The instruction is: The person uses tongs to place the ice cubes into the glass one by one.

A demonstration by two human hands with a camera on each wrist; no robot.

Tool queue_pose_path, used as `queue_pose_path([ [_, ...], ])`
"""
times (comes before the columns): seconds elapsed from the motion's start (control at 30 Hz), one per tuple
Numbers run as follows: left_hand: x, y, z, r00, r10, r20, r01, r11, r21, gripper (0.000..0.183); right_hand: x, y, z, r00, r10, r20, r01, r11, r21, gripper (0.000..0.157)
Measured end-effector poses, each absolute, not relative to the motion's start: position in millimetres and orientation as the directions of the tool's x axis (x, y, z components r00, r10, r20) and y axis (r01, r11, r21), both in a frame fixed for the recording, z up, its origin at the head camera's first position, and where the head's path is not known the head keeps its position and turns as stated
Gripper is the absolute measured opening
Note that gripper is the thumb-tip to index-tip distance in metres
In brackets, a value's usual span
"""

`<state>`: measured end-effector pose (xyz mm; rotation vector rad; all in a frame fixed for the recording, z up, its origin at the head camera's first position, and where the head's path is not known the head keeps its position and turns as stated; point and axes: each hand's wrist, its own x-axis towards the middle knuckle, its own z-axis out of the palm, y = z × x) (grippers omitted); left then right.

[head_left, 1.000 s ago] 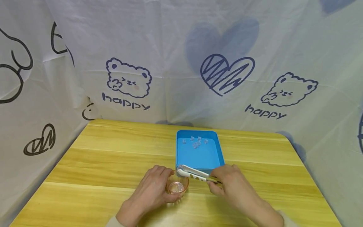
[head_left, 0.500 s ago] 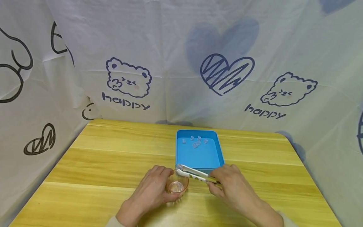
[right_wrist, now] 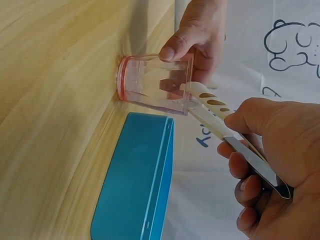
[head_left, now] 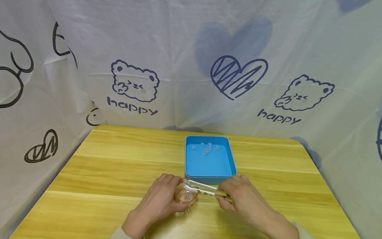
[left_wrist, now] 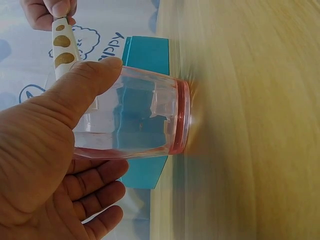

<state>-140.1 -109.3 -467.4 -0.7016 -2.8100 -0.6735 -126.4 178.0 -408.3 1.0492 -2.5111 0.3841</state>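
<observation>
My left hand [head_left: 158,197] holds a clear, pink-tinted cup [left_wrist: 142,110] upright on the table, thumb on the near side and fingers on the far side. At least one clear cube [left_wrist: 161,103] lies at the cup's bottom. In my right hand [head_left: 243,196] is a pair of white and gold tongs [right_wrist: 217,112], gripped by the handle. Their tips reach just inside the cup's mouth. A clear cube [head_left: 186,183] sits at those tips; whether it is still pinched is hard to tell.
A blue tray [head_left: 212,170] stands right behind the cup, with several clear cubes [head_left: 206,151] towards its back. The wooden table [head_left: 119,159] extends to both sides. A white printed cloth [head_left: 185,99] hangs behind it.
The tongs have shifted slightly left and down, from above the cup's rim into its mouth, carrying a clear cube. My left hand and the cup have stayed in place.
</observation>
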Motion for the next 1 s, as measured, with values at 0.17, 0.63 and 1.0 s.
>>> queue_pose_path([
  [0.17,-140.2,-109.1,-466.8,-0.878,0.402,0.260,0.477,0.789,0.387,0.065,-127.2,177.8,-408.5,-0.642,-0.615,0.458,-0.725,0.682,-0.100,0.017],
  [0.63,-139.5,-108.5,-466.2,-0.879,0.401,0.256,0.474,0.786,0.396,0.065,-128.1,178.0,-409.6,-0.645,-0.612,0.458,-0.724,0.681,-0.111,0.017],
  [1.0,-139.1,-108.3,-466.3,-0.879,0.400,0.261,0.475,0.787,0.394,0.069,-127.7,176.8,-409.7,-0.674,-0.594,0.440,-0.698,0.707,-0.116,0.017],
])
